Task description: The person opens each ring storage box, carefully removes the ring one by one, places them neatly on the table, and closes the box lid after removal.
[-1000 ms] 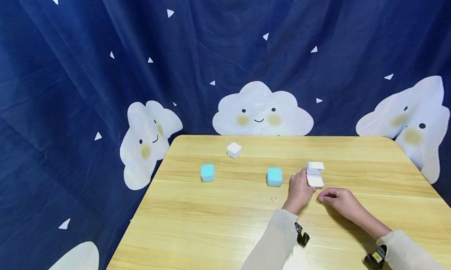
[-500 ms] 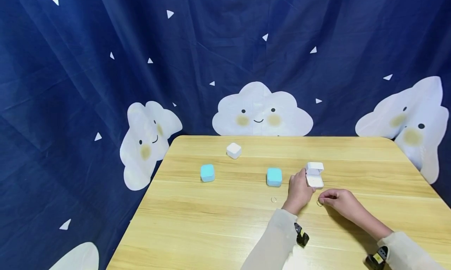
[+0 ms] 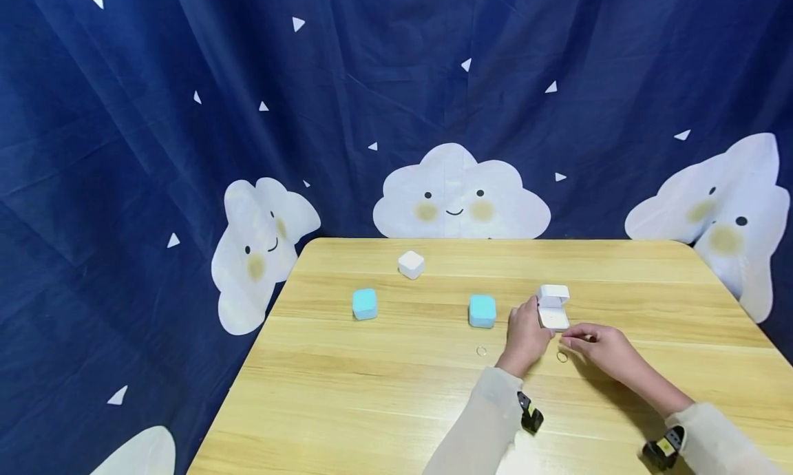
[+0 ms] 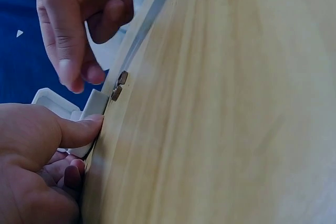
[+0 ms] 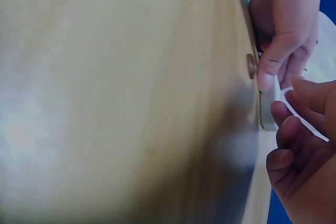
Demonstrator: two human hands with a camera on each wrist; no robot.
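Note:
The left hand (image 3: pixel 525 332) grips a white ring box (image 3: pixel 554 317) at its left side and front, thumb along the front. The box stands on the table with its lid raised toward the back. Just in front of it lies a thin gold-coloured ring (image 3: pixel 562 357), flat on the wood; in the left wrist view this ring (image 4: pixel 122 78) shows close to the box base. Above the ring hovers the right hand (image 3: pixel 601 347), its fingers loosely bent and nothing between them. Left of the left hand rests a second thin ring (image 3: pixel 481 351).
Two light blue boxes, one near the left hand (image 3: pixel 482 311) and one farther left (image 3: pixel 365 304), stand lidded on the wooden table (image 3: pixel 347 399). A white box (image 3: pixel 411 264) sits toward the back edge. Behind hangs a dark blue curtain (image 3: pixel 396 82) with cloud prints.
The right hand has let go of the ring, which now lies on the table, and has shifted slightly up toward the ring box. The left hand and the box have stayed put.

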